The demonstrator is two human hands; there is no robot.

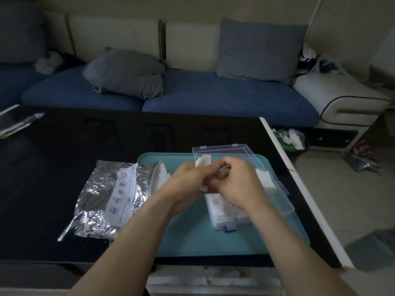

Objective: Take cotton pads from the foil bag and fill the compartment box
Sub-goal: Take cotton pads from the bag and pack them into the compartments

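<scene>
You've got a small stack of cotton pads (203,162) pinched in your left hand (188,184), fingers curled round it, held just above the far end of the compartment box (230,212). Your right hand (237,184) has its fingertips bunched at the same stack, looks like it's peeling or squaring pads, though the blur makes that hard to call.

I'd square the edges before lowering them so they drop flat into a slot instead of fanning.

The box sits on the teal tray (192,238), its clear lid (224,151) flipped open at the back, so come straight down. The foil bag (106,199) is just left of the tray, overlapping its rim, more pads spilling from its mouth. The table edge (299,184) runs close on the right, so keep your elbow in.
</scene>
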